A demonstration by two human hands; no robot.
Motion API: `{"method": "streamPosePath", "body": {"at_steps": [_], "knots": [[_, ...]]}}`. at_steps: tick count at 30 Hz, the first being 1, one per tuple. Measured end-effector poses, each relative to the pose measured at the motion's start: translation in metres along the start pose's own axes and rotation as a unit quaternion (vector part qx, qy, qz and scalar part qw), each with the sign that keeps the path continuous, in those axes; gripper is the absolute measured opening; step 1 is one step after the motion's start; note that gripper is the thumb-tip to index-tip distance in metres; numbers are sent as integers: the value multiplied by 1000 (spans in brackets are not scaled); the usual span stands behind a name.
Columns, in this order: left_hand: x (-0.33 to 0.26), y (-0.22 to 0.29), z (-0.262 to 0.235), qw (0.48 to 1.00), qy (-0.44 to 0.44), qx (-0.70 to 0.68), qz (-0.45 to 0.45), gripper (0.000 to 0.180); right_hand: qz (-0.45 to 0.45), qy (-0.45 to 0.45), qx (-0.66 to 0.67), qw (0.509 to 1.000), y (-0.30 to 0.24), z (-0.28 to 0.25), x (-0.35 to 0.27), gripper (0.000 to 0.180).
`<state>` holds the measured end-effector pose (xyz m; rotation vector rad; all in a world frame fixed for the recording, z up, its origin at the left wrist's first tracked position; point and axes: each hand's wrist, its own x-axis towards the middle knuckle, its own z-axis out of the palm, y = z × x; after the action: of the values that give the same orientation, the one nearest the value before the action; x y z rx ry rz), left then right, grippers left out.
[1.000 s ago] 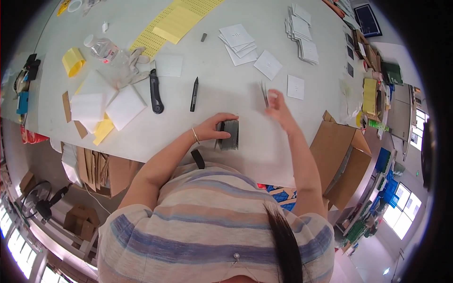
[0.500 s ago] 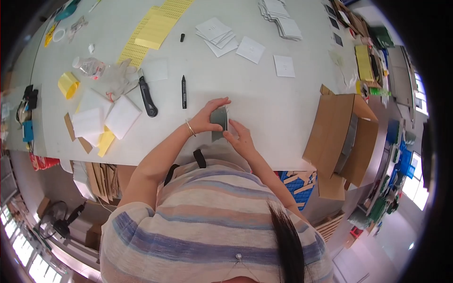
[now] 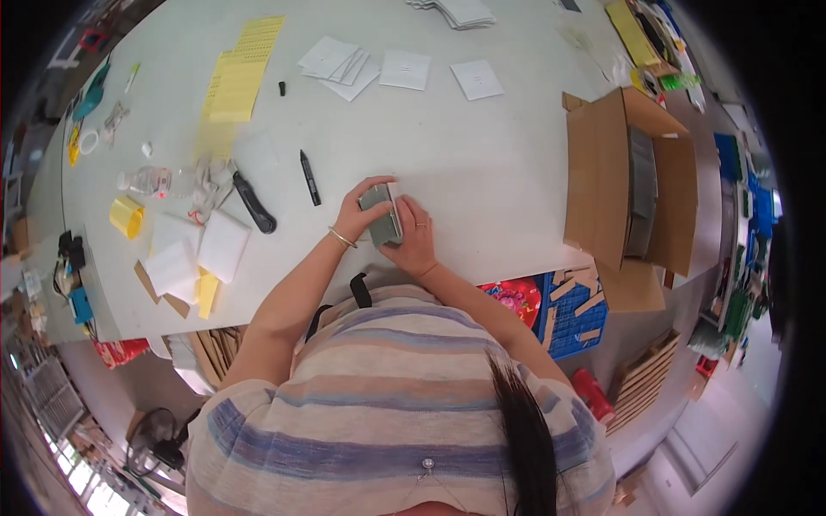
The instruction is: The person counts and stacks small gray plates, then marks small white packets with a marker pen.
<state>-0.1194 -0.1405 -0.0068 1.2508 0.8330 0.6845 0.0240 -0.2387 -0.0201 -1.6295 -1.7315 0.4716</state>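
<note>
I see my left hand [image 3: 360, 209] curled over the top and left side of a small flat grey-green rectangular pack [image 3: 381, 217], fingers closed on its far edge. My right hand [image 3: 414, 238] presses on it from the right and below, fingers flat along its side. The pack rests on the white table [image 3: 482, 163], close to the near edge in front of me.

Risks as I judge them: the pack sits close to that edge, so a push toward me could slide it off into my lap. With both hands covering it, I cannot see its near face, and a fold or seal could go crooked unnoticed.

Left of the pack lie a black marker pen [image 3: 309, 177] and a black-handled utility knife [image 3: 255, 204]; a careless elbow sweep could catch the knife. Farther left are white square paper envelopes [image 3: 223, 245] and a yellow tape roll [image 3: 126, 216]. Beyond the pack lie yellow label sheets [image 3: 237, 69] and more white square sleeves [image 3: 405, 70]. To the right stands an open brown cardboard box [image 3: 621, 176] at the table's corner.
</note>
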Motion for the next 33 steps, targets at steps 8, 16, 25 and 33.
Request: {"method": "streamPosePath", "body": {"at_steps": [8,16,25,33], "knots": [[4,-10,56,991,134,6,20,48,61,-103,180,976,49,-53,15,84],[19,-12,8,973,-126,158,109,100,117,45,265,956,55,-24,-2,83],[46,-16,9,905,-142,347,200,101,100,81,90,988,41,-25,6,84],[38,1,24,940,-156,301,25,87,226,54,312,921,54,-24,7,78]]}}
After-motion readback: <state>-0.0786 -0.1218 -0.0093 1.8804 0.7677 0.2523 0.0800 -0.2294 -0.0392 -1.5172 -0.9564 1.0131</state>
